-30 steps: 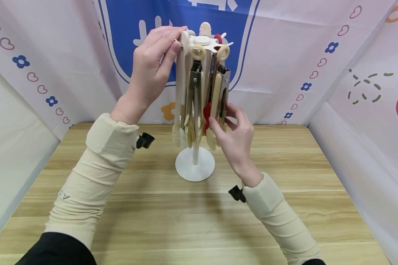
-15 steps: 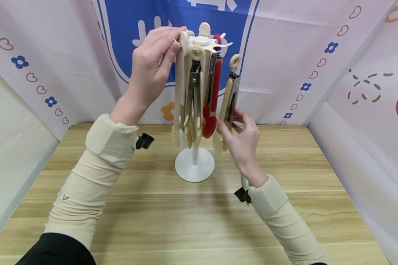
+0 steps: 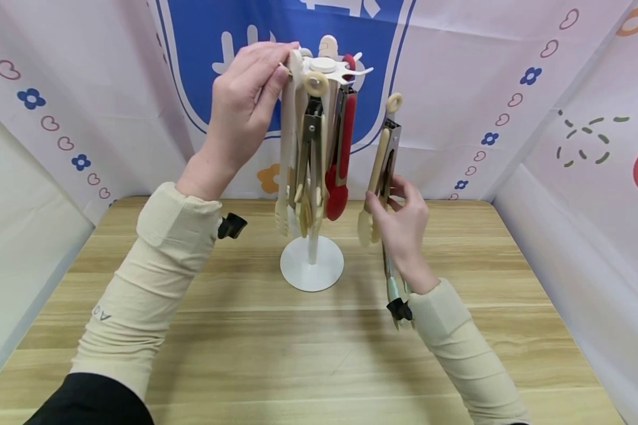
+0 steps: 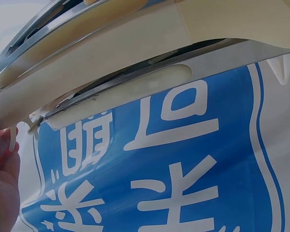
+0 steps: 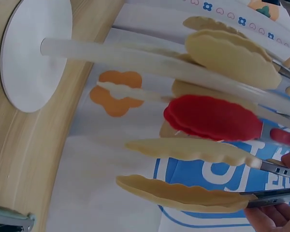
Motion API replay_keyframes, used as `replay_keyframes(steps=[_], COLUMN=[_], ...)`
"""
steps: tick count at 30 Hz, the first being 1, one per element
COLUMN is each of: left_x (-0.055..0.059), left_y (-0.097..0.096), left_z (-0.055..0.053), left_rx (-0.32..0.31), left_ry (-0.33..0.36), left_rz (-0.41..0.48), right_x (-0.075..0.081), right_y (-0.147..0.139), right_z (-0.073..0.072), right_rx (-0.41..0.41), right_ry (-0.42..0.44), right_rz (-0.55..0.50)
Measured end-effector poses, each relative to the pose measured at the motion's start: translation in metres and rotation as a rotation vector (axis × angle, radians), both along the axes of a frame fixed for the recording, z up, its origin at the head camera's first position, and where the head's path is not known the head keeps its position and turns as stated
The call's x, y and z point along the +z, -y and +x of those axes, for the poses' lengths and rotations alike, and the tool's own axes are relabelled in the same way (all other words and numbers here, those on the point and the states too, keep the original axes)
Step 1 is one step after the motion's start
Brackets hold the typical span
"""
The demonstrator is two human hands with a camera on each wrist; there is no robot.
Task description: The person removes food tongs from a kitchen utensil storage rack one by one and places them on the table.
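Note:
A white utensil stand (image 3: 312, 271) rises from the table, hung round its hooked top with several kitchen tongs. My left hand (image 3: 247, 97) grips the left side of that hooked top, thumb in front. Out to the right of the stand, my right hand (image 3: 404, 221) pinches cream-tipped tongs (image 3: 378, 168) low on the metal arms, ring end up. Their two scalloped tips (image 5: 193, 150) spread apart in the right wrist view. Red tongs (image 3: 345, 139) hang on the stand's right side, nearest the held pair. More cream tongs (image 3: 312, 133) hang at the front.
Mint-green and metal tongs (image 3: 392, 286) show on the table, partly hidden behind my right wrist. A printed white cloth (image 3: 441, 118) with a blue emblem (image 3: 276, 23) hangs close behind the stand. The wooden table (image 3: 276, 354) runs toward me.
My right hand has drawn the cream-tipped tongs off the stand and away to the right, uncovering the red pair. The mint-green tongs have come into sight. My left hand keeps its place.

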State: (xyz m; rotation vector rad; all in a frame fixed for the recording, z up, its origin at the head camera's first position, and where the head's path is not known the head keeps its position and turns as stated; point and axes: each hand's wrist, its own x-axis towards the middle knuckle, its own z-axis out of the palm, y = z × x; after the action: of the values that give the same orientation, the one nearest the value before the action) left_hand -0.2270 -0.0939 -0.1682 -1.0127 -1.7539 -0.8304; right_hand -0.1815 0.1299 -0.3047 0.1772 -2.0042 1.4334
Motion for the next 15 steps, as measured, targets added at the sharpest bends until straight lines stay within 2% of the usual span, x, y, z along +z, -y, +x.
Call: replay_keyframes(steps=[6,15], left_x=[0.000,0.000], left_y=[0.003,0.003], left_z=[-0.001,0.000], left_rx=[0.013,0.019], left_ry=[-0.019,-0.013], left_rz=[-0.036,-0.042], right_x=[-0.002,-0.006], right_y=[-0.014,-0.035], right_z=[-0.004,-0.008], right_rx=[-0.046,-0.091], right_ry=[0.019,0.070], right_rz=[0.051,0.103])
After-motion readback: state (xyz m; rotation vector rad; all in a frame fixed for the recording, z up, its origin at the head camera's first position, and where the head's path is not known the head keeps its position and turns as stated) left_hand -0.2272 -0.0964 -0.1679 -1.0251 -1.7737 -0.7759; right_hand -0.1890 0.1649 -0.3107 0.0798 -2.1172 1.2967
